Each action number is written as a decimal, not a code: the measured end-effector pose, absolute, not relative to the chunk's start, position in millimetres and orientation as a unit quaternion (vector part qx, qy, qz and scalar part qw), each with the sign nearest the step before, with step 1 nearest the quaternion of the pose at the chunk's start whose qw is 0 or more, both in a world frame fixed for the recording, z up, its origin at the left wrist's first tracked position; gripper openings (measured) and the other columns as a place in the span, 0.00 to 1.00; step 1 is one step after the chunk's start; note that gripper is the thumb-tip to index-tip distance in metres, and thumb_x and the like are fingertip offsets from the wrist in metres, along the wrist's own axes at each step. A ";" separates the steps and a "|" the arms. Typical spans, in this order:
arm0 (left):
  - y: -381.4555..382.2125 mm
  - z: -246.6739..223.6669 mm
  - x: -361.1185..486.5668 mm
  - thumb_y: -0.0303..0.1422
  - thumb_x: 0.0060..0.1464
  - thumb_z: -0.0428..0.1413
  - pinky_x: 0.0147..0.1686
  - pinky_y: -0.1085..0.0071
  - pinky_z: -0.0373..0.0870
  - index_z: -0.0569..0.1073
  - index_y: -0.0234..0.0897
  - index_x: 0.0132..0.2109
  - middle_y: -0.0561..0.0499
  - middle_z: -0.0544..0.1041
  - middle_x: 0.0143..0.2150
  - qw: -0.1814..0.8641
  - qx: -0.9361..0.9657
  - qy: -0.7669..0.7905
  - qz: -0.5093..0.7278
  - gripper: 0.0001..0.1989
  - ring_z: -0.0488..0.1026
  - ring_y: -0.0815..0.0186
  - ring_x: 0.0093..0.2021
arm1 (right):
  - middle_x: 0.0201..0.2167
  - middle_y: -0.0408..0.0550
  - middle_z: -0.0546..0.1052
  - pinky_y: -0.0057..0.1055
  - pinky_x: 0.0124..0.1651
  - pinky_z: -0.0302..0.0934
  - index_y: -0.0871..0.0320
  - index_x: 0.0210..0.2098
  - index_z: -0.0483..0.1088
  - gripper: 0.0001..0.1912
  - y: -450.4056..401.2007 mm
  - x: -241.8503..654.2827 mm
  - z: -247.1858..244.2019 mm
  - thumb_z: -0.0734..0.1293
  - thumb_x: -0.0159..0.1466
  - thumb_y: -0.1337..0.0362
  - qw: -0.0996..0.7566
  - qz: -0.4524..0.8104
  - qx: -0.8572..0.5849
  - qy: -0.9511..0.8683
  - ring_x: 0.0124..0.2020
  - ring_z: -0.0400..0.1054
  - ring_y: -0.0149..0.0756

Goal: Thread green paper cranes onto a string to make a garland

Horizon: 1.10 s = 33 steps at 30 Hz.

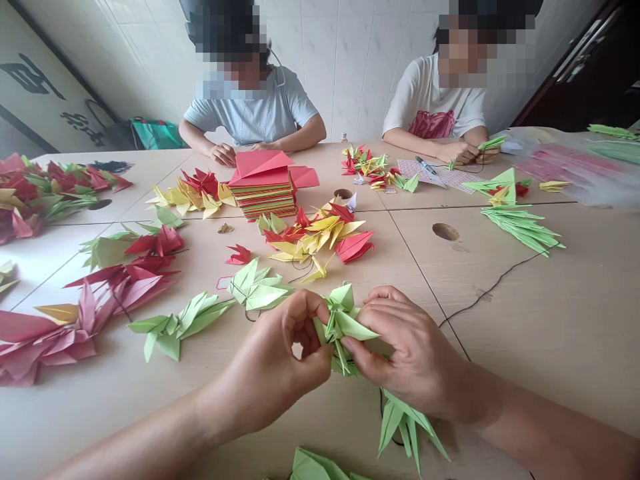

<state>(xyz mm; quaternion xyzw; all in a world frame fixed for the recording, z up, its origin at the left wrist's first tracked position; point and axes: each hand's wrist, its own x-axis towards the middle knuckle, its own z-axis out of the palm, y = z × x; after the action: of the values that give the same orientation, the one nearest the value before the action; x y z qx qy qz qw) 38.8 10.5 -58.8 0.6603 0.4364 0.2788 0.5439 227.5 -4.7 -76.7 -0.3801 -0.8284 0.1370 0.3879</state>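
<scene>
The left hand (273,360) and the right hand (413,353) are both closed on a green paper crane (343,327), pinching it above the table (525,333). Probably this crane is being fitted on a dark string (493,287), but fingers hide it. The next move needs it pressed down against the green cranes (407,427) below.

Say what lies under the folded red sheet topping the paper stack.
Green, yellow and red paper edges show in the stack; the red sheet covers their faces.
</scene>
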 end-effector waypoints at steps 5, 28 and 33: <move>11.1 -61.0 38.1 0.21 0.48 0.52 0.26 0.76 0.62 0.64 0.41 0.37 0.60 0.68 0.28 0.543 0.665 0.431 0.278 0.11 0.65 0.72 0.27 | 0.21 0.38 0.57 0.33 0.39 0.55 0.56 0.25 0.52 0.15 -5.2 227.3 -74.4 0.62 0.63 0.73 0.385 0.138 -0.388 -0.826 0.24 0.51 0.29; 7.8 -59.6 42.6 0.21 0.46 0.51 0.25 0.77 0.62 0.63 0.41 0.35 0.61 0.65 0.25 0.520 0.687 0.426 0.275 0.11 0.65 0.72 0.25 | 0.20 0.37 0.52 0.29 0.35 0.52 0.55 0.25 0.47 0.20 -6.4 226.1 -70.5 0.62 0.67 0.68 0.390 0.210 -0.391 -0.807 0.25 0.51 0.30; 8.6 -60.0 41.6 0.21 0.48 0.52 0.27 0.75 0.63 0.64 0.41 0.35 0.60 0.66 0.26 0.530 0.681 0.425 0.273 0.10 0.65 0.72 0.27 | 0.20 0.37 0.54 0.28 0.35 0.53 0.55 0.24 0.48 0.19 -6.0 226.5 -69.1 0.61 0.68 0.67 0.385 0.219 -0.407 -0.799 0.25 0.52 0.30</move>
<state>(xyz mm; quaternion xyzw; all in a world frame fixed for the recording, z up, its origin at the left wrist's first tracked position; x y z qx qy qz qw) 41.6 8.6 -60.0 0.6810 0.4252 0.2729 0.5301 226.5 -6.0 -69.1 -0.4065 -0.7992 0.2189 0.3849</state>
